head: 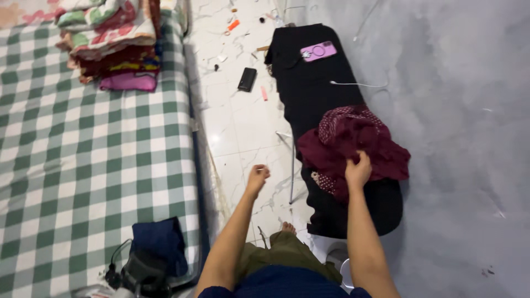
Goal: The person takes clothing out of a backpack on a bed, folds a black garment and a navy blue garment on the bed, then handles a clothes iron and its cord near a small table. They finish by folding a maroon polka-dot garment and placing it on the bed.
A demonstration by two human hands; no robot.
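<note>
Here, the crumpled maroon cloth with pale dots (353,144) lies on the black-covered ironing board (314,83); it looks soft, light and limp, so gather a bunched fold. Your right hand (358,170) pinches its near edge. Your left hand (257,177) hangs loosely curled and empty over the white marble floor (237,127). A pink phone (318,51) and white cable (359,84) lie beyond; a green checked mattress (83,154) lies left.

A black-covered board (314,94) carries a crumpled maroon garment (353,146), a pink phone (318,51) and a white cable (359,84).
</note>
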